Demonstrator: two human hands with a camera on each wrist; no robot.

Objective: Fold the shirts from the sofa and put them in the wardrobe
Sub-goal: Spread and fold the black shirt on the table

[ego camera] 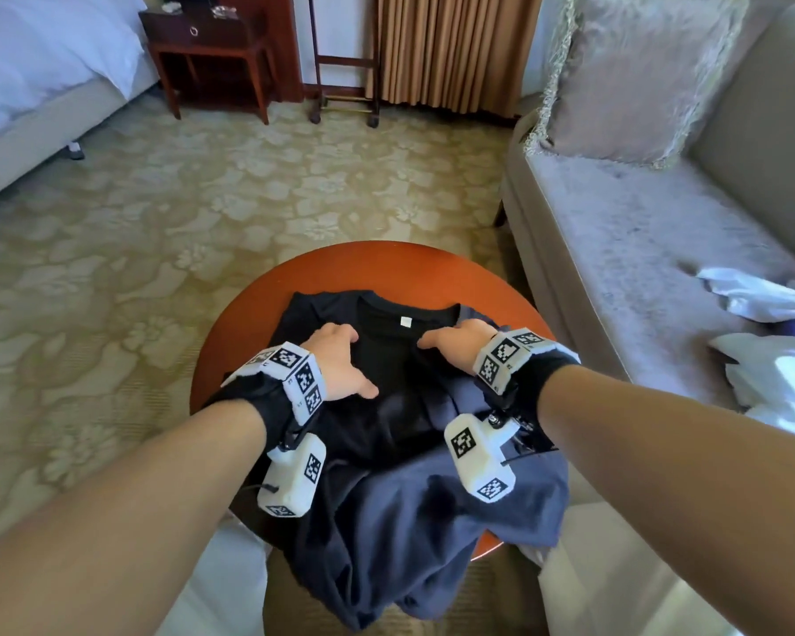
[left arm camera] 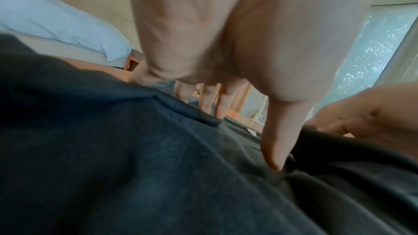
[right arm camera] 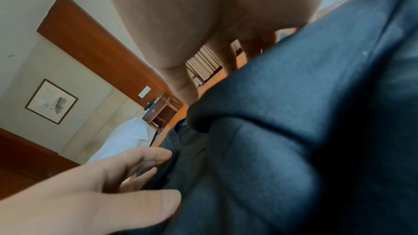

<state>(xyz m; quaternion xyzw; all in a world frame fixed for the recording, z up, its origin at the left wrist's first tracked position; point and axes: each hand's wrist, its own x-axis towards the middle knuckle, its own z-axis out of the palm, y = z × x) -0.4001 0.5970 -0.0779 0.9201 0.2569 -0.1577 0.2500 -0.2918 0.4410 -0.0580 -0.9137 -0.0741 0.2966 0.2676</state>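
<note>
A dark navy cotton T-shirt (ego camera: 400, 406) is lying on the round reddish-brown wooden table (ego camera: 386, 268), its hem hanging off the near edge. The left hand (ego camera: 340, 364) is pressing down on it with spread fingers, left of the collar. The right hand (ego camera: 460, 342) is resting, fingers bent, on the shoulder fold; whether it is gripping cannot be told. White garments (ego camera: 772, 323) are lying on the grey sofa (ego camera: 616, 222), right of the right hand.
</note>
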